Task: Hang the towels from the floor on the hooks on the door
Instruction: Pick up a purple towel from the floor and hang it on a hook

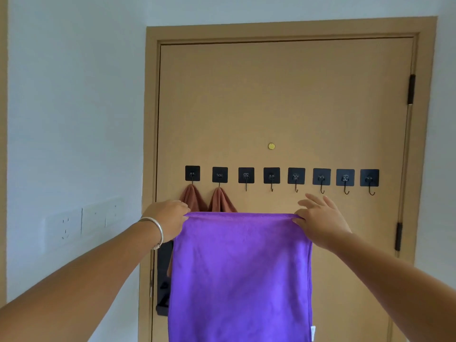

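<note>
A purple towel (240, 275) hangs spread flat in front of the door (283, 107), its top edge stretched taut between both hands. The left hand (167, 219) pinches the upper left corner; the right hand (320, 220) pinches the upper right corner with thumb and forefinger, its other fingers spread. Just above the grip runs a row of eight black hooks (271, 177). Behind the left hand, two brown towels (219, 201) hang from the two leftmost hooks; the six above and right of the grip are bare. A small white tag (313, 333) on the towel's lower right edge is unreadable.
</note>
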Motion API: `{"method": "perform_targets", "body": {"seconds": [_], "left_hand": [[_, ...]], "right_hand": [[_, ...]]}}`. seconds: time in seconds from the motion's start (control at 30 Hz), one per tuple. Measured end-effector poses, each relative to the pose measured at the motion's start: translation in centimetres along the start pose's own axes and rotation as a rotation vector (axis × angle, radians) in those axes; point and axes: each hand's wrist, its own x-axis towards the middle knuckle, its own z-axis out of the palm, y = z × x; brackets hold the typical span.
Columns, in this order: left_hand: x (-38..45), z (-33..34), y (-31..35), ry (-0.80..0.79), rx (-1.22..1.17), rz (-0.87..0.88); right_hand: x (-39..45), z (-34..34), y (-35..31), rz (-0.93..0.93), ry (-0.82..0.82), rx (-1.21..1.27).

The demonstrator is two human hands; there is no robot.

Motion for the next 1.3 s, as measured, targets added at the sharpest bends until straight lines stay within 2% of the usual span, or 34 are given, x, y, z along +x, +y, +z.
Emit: {"method": "perform_targets", "body": {"seconds": [0.13, 0.3, 0.43, 0.53, 0.67, 0.73, 0.8, 0.9, 1.0, 1.17, 1.3], "left_hand": [[4.7, 2.0, 0.0, -0.001, 0.006, 0.001], [9.8, 3.9, 0.3, 0.069, 0.016, -0.04], [11.8, 6.1, 0.4, 0.117, -0.056, -0.035], [13.1, 7.6, 0.0, 0.119, -0.029, 0.114], [14.6, 7.4, -0.6, 0.155, 0.298, 0.426], [15.3, 7.3, -0.5, 0.123, 0.361, 0.48], [16.8, 7.5, -0.8, 0.103, 0.298, 0.424], [19.3, 8.0, -0.8, 0.067, 0.274, 0.267], [21.4, 8.2, -0.3, 0.055, 0.257, 0.189], [24.1, 9.0, 0.9, 0.009, 0.307, 0.132], [25.2, 10.2, 1.7, -0.01, 0.445, 0.189]], "right_hand": [[5.7, 2.9, 1.8, -0.013, 0.06, 0.036], [10.8, 5.9, 3.1, -0.095, 0.279, 0.217], [13.3, 8.0, 2.9, -0.094, 0.274, 0.419], [14.7, 9.3, 2.4, -0.138, 0.27, 0.375], [16.1, 9.9, 1.7, -0.274, 0.207, 0.134], [16.5, 10.0, 1.6, -0.354, 0.176, 0.051], [17.5, 9.9, 1.1, -0.362, 0.141, 0.041], [19.1, 9.4, 0.2, -0.289, 0.09, 0.026], [20.7, 9.2, -0.7, -0.203, 0.059, -0.02], [23.2, 9.3, -1.2, -0.076, 0.022, -0.112], [24.4, 10.0, -1.5, -0.04, 0.01, -0.18]]}}
